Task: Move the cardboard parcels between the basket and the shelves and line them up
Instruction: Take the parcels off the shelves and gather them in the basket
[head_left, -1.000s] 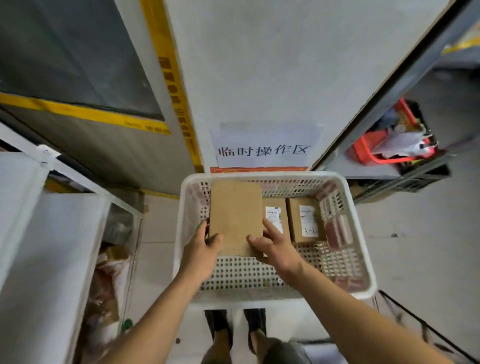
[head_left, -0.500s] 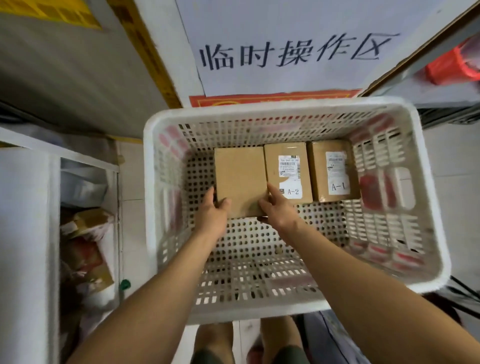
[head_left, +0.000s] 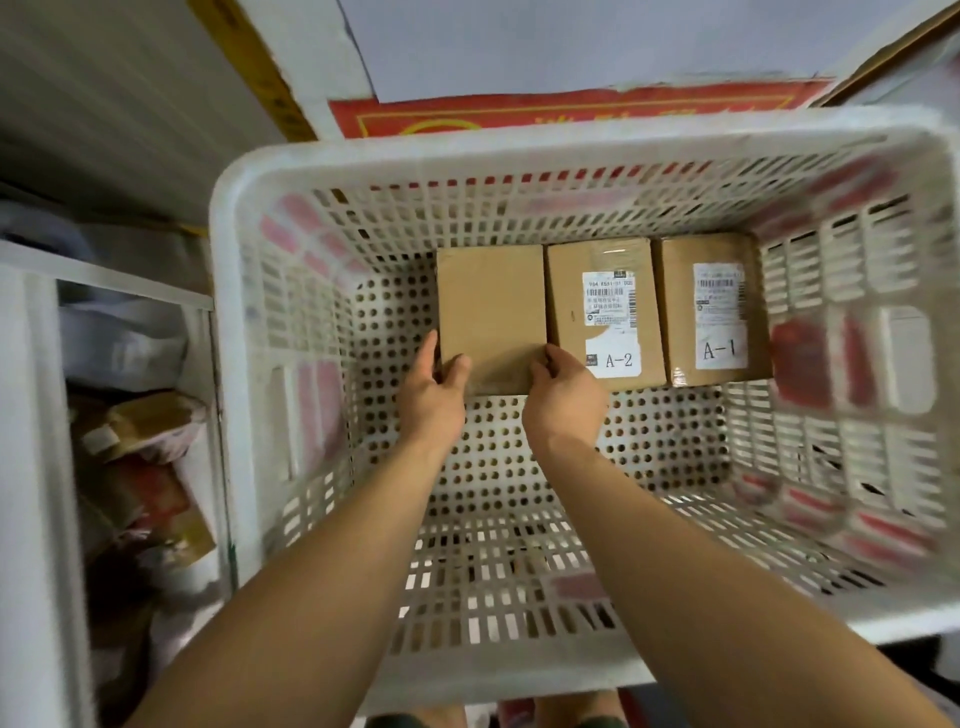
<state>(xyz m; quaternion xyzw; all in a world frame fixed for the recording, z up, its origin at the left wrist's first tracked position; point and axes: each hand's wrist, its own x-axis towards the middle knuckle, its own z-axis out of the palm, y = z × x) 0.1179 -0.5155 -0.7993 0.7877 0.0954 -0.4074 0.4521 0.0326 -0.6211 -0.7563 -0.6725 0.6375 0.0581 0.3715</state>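
Note:
A white perforated plastic basket (head_left: 244, 364) fills most of the view. Three cardboard parcels lie side by side along its far wall. The left one is a plain parcel (head_left: 491, 306) with no label showing. My left hand (head_left: 434, 392) grips its near left corner, and my right hand (head_left: 563, 397) grips its near right corner. Beside it lies the parcel labelled A-2 (head_left: 602, 312), and to the right of that the parcel labelled A-1 (head_left: 711, 309). The plain parcel touches A-2 and rests on the basket floor.
A white shelf unit (head_left: 47, 467) stands at the left with bagged goods (head_left: 140, 457) inside it. Behind the basket a red and white sign (head_left: 571, 106) hangs on a white wall. The near half of the basket floor holds nothing.
The plain parcel has come down from above the basket onto its floor, against A-2. Both hands stayed on its near corners, and the view has moved closer.

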